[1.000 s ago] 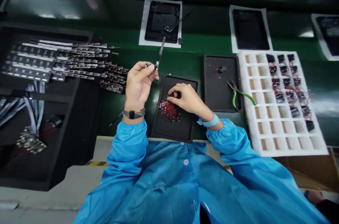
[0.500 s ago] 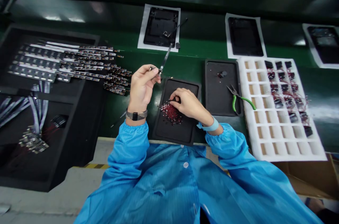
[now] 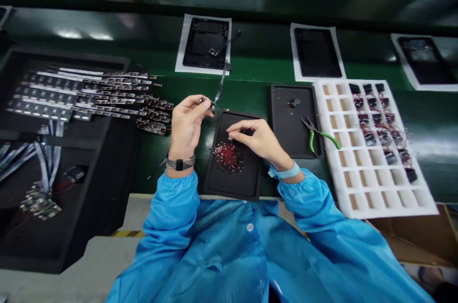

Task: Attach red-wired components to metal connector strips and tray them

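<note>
My left hand (image 3: 186, 126) is closed in a pinch on a small circuit board (image 3: 212, 103). From the board a thin silvery ribbon cable (image 3: 221, 83) rises toward the back of the bench. My right hand (image 3: 258, 139) has thumb and forefinger pressed together just above a heap of tiny red-wired parts (image 3: 229, 156). Whatever may be between those fingertips is too small to make out. The heap lies in a shallow black tray (image 3: 251, 182) in front of me.
A second black tray (image 3: 281, 143) stands to the right, with green-handled pliers (image 3: 318, 135) across its edge. Beyond it is a white foam tray (image 3: 352, 169) holding black, red-wired parts. Board strips (image 3: 46, 95) fill a black bin at left. Flat black panels (image 3: 205, 43) line the back.
My right hand has lifted off the heap of red-wired parts, its fingertips now above it. My left hand still holds the circuit board. The whole view has shifted slightly.
</note>
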`<state>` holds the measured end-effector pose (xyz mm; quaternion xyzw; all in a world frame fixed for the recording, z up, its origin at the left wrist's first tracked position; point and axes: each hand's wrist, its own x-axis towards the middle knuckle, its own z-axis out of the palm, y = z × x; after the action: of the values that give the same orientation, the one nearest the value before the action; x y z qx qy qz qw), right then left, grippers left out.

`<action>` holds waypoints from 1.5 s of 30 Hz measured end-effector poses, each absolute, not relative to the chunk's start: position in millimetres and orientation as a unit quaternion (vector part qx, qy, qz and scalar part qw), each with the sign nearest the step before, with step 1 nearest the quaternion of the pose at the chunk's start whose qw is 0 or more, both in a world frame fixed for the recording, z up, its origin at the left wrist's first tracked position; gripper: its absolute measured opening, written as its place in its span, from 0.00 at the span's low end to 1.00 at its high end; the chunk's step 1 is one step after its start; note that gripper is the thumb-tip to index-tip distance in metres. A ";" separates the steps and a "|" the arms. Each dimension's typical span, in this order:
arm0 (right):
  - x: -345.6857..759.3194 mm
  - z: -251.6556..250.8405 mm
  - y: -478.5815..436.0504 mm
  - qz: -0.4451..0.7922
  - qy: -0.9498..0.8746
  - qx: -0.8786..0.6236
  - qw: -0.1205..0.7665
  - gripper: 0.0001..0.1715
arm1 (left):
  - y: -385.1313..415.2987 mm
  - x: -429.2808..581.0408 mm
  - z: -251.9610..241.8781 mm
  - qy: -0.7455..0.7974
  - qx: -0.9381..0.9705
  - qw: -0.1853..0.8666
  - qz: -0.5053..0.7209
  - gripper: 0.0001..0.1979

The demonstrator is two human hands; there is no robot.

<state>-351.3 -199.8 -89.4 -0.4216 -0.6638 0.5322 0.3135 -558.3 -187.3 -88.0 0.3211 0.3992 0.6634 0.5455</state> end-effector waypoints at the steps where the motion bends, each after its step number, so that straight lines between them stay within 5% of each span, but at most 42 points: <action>1: -350.5 -87.7 -199.6 0.524 -0.663 -0.425 0.323 0.08 | -187.9 -558.0 -88.2 0.404 0.329 0.537 0.663 0.11; 13: -337.9 -73.4 -199.4 0.514 -0.658 -0.422 0.354 0.12 | -195.6 -554.5 -87.5 0.455 0.441 0.500 0.590 0.10; 20: -324.8 -60.7 -202.4 0.483 -0.689 -0.429 0.329 0.12 | -199.2 -556.1 -82.5 0.458 0.539 0.521 0.479 0.17; 29: -318.2 -64.8 -200.0 0.512 -0.715 -0.407 0.244 0.12 | -201.2 -551.9 -79.3 0.432 0.676 0.484 0.350 0.08; 45: -319.9 -66.5 -200.6 0.534 -0.699 -0.418 0.227 0.13 | -201.2 -548.6 -86.9 0.439 0.647 0.520 0.344 0.06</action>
<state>-319.9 -200.6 -66.5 -0.4180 -0.6992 0.5338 0.2268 -548.6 -201.2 -86.9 0.6468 0.4386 0.3444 0.5203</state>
